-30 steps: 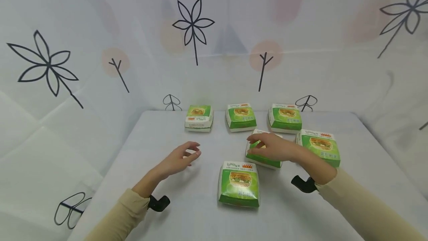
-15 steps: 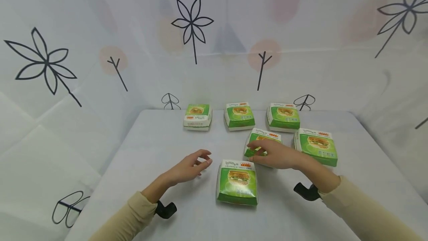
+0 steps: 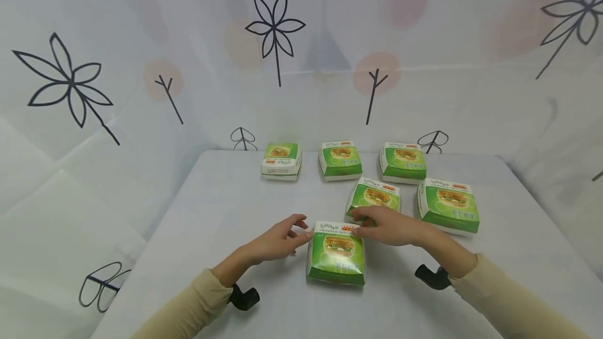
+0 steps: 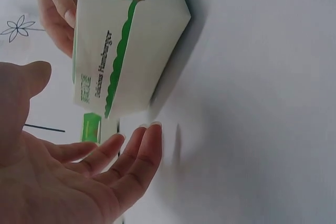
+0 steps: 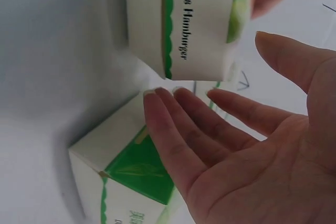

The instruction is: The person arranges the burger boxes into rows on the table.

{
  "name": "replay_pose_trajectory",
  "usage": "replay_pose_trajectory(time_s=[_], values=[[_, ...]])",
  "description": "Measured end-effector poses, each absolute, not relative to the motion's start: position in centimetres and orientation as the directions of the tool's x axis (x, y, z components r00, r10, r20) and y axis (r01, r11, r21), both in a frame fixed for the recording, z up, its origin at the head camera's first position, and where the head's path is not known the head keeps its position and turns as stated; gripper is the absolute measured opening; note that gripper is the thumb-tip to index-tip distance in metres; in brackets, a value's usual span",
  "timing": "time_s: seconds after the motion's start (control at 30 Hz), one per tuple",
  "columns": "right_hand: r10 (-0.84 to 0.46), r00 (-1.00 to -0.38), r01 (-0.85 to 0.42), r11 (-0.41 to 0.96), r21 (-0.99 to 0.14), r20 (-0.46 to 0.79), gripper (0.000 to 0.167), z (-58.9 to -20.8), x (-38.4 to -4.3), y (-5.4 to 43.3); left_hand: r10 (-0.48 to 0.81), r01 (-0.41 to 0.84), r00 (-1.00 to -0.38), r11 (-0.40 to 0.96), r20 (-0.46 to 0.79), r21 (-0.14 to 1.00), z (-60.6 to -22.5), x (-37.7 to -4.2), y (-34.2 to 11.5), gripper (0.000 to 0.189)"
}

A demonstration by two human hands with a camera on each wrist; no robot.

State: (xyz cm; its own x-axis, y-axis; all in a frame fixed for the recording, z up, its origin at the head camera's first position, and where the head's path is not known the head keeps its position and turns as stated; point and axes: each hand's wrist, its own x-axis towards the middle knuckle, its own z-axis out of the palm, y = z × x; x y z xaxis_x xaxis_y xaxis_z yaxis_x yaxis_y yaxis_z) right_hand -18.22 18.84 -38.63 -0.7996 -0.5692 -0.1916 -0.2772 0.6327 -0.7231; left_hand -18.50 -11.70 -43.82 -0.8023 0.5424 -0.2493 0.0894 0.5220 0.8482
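Near the front of the white table (image 3: pixel 282 302), we see 1 green burger box (image 3: pixel 336 260) between 2 hands. The left hand (image 3: pixel 278 239) is just beside it, fingers loose and a bit bent, holding nothing. The right hand (image 3: pixel 388 225) is loose too and holds nothing, and it hides part of the middle box (image 3: pixel 376 192). We see 3 back boxes (image 3: pixel 341 161) and, closer on the right, 1 side box (image 3: pixel 449 205). We count 6 boxes.

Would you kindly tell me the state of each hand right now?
Left hand: open, fingers relaxed, beside the nearest burger box, holding nothing.
Right hand: open, by that box's other side, holding nothing.
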Motion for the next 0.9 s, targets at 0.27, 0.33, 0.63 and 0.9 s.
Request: replay_pose_trajectory(time_s=[0.27,0.33,0.63,0.9], values=[[-0.587,-0.782,-0.282,0.634,-0.72,-0.21,0.052,-39.4,-18.3,18.8,0.553,0.1,-0.783,0.566,-0.287,0.818,-43.9,-18.3,-10.6,0.063],[-0.586,-0.78,-0.278,0.64,-0.716,-0.221,0.051,-39.5,-18.3,18.8,0.565,0.109,-0.772,0.569,-0.291,0.815,-43.8,-18.6,-10.5,0.059],[-0.591,-0.738,-0.244,0.684,-0.687,-0.326,0.054,-39.7,-18.0,18.6,0.577,0.127,-0.766,0.566,-0.282,0.815,-43.8,-20.5,-11.0,0.05],[-0.61,-0.736,-0.268,0.659,-0.702,-0.293,0.062,-39.3,-18.3,18.5,0.565,0.114,-0.77,0.577,-0.295,0.809,-43.6,-19.9,-11.7,0.054]])
